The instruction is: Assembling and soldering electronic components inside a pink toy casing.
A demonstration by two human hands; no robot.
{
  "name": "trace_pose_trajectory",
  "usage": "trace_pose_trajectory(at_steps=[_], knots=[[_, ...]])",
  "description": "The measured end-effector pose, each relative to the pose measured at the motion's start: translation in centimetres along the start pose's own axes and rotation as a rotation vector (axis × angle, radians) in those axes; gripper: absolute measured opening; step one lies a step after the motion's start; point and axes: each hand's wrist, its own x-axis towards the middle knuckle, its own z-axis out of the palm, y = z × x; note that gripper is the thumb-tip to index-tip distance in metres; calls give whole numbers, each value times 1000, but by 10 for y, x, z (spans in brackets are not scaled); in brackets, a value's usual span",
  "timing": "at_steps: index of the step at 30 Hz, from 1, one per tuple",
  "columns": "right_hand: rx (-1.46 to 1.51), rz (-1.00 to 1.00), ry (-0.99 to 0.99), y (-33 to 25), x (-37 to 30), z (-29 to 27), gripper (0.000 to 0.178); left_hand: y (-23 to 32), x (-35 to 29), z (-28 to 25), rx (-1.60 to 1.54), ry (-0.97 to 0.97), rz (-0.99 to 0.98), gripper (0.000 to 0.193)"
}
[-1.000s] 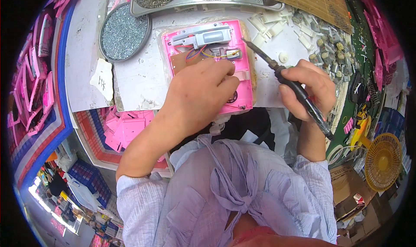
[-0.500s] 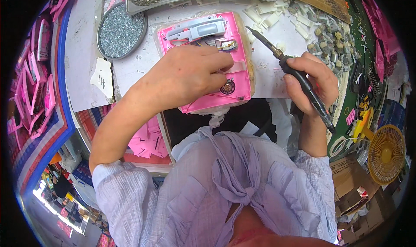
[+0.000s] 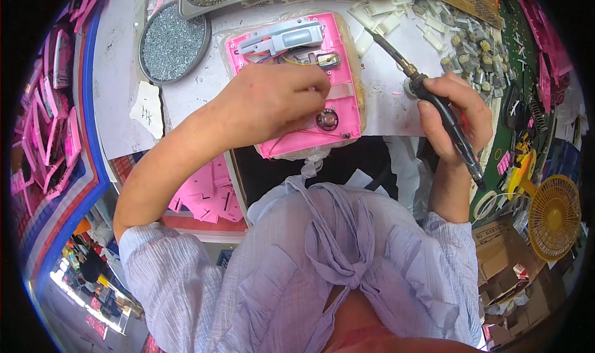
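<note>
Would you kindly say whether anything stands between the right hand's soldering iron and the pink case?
Nothing visible blocks the way from the soldering iron in the right hand to the right side of the pink case; the pad there lies underneath. The left hand, however, covers the case's left middle.

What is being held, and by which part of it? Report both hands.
The right grip holds the iron by its black handle. The left grip is over the pink case; whether it holds anything cannot be told.

The dish (image 3: 207, 43) lies left of the casing (image 3: 349, 108).
</note>
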Motion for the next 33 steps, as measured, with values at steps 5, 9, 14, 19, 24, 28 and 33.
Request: trace_pose_trajectory(at_steps=[5,9,14,19,24,28,33], knots=[[-6,7,-40,-1,-1,1,33,6,-1,9,-233,174,-208,11],[20,47,-61,-1,-2,2,35,12,-4,11,-237,151,-292,16],[103,129,-73,-19,-9,20,45,14,-7,15,-145,216,-222,17],[57,106,-7,-36,-15,50,53,21,-14,22,-18,264,-202,21],[129,188,-8,-35,-38,66,53,25,-17,35,82,470,-240,17],[-83,-1,-122,-36,-32,74,58,32,-21,47,82,607,-343,17],[-220,-64,-123,-45,-28,87,63,34,-21,52,75,680,-348,15]])
